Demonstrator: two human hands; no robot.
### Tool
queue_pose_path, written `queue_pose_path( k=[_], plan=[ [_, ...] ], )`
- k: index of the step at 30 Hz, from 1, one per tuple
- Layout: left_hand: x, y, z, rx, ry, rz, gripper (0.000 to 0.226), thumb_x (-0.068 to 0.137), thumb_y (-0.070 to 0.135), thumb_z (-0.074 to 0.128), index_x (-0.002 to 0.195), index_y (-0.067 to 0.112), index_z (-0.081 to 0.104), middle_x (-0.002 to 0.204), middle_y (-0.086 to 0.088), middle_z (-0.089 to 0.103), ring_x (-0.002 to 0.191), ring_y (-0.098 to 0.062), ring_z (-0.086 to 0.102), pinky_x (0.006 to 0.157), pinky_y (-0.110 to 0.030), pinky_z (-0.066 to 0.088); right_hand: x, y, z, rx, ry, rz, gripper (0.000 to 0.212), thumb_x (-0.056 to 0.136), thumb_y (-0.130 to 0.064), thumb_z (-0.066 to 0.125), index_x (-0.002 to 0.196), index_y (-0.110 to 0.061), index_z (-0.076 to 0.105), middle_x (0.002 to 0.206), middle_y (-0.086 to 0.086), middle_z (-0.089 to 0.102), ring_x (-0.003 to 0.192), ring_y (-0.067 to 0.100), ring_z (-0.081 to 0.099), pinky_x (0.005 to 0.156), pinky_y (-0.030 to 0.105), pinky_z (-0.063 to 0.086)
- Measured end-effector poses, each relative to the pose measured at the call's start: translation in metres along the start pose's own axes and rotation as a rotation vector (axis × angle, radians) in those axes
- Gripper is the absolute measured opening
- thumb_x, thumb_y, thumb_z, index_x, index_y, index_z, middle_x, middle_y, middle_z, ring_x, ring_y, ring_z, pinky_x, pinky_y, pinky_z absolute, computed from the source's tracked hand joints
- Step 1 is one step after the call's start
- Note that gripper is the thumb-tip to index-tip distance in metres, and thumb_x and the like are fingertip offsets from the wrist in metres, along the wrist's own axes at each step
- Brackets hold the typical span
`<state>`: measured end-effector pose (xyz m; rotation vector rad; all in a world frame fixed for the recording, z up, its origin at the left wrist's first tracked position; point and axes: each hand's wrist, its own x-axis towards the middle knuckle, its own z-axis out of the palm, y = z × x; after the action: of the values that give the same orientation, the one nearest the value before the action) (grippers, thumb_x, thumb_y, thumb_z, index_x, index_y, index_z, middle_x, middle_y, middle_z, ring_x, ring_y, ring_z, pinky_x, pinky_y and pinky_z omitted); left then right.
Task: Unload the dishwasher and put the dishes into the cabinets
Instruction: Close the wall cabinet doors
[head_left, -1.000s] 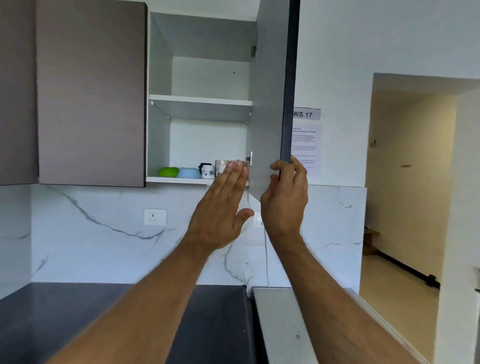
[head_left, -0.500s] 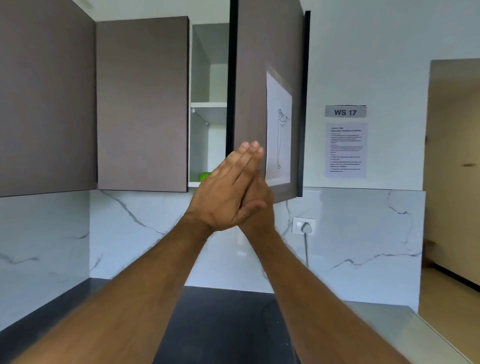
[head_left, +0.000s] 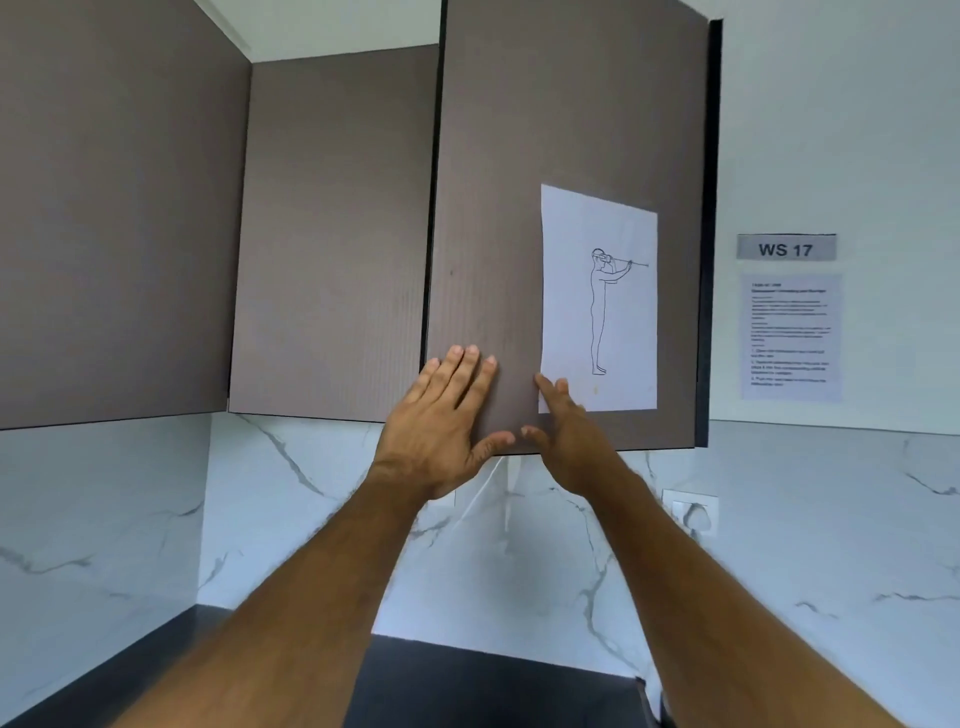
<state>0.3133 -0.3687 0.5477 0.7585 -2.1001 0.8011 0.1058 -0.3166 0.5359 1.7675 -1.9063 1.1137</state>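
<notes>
Nearest the camera, two bare forearms rise from the bottom edge over a dark table that runs along a white marbled wall.

Further up, the left hand is spread wide, fingers straight and fanned, palm flat on the lower left part of a brown cabinet door. It holds nothing. The right hand is just beside it, also wide and holding nothing; its fingers reach up to the bottom left corner of a paper sheet taped to the door, which shows a line drawing of a standing figure. Whether the right palm truly presses the door or only hovers at it cannot be told.

The door looks almost closed: a dark edge shows down its right side and a thin dark gap down its left. No dishes are in view; they would be behind the door, and the dishwasher is out of sight.

The step in hand appears to be closing this cabinet. To do it well, push evenly with flat palms low on the door, ease off at the end so it meets the frame softly, and keep fingers off the edges and the taped paper.

Beyond, to the left, two more cabinet doors are shut. On the far right wall hangs a grey sign reading WS 17, above a printed notice too small to read, and a wall socket sits lower down.
</notes>
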Motion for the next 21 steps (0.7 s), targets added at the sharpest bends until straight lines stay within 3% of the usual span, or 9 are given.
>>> queue_pose_path(
  k=[4,10,16,21],
  plan=[
    [0.02,-0.012,0.026,-0.02,0.034,-0.04,0.092,0.086,0.079,0.003,0.155,0.02,-0.015,0.162,-0.002,-0.018,0.147,-0.02,-0.021,0.118,-0.037,-0.014,0.028,0.002,0.018,-0.152,-0.085,0.048,0.076,0.096,-0.061,0.039,0.156,-0.039,-0.002,0.166,0.001,-0.004,0.15,0.038,0.01,0.115,0.063,0.022],
    [0.045,-0.037,0.057,-0.05,0.045,-0.118,0.1,0.081,0.082,-0.006,0.156,0.016,-0.008,0.163,-0.003,-0.013,0.148,-0.021,-0.017,0.116,-0.036,-0.014,0.066,0.0,0.04,-0.332,-0.138,0.106,0.072,0.101,-0.051,0.039,0.158,-0.028,0.001,0.165,0.009,-0.004,0.146,0.047,0.016,0.116,0.059,0.024],
    [0.047,-0.059,0.103,-0.114,0.016,-0.157,0.094,0.087,0.079,0.004,0.156,0.016,-0.009,0.163,-0.002,-0.015,0.149,-0.02,-0.017,0.116,-0.034,-0.014,0.088,0.007,0.06,-0.43,-0.126,0.138,0.064,0.104,-0.042,0.037,0.158,-0.025,0.007,0.166,0.007,-0.004,0.145,0.046,0.017,0.116,0.053,0.026],
    [0.05,-0.066,0.136,-0.169,-0.007,-0.155,0.103,0.074,0.082,-0.013,0.155,0.018,-0.014,0.162,0.001,-0.02,0.148,-0.019,-0.02,0.119,-0.035,-0.011,0.104,0.023,0.074,-0.49,-0.141,0.158,0.063,0.103,-0.042,0.036,0.157,-0.026,0.009,0.166,0.004,-0.005,0.145,0.043,0.017,0.115,0.053,0.029]
  ],
)
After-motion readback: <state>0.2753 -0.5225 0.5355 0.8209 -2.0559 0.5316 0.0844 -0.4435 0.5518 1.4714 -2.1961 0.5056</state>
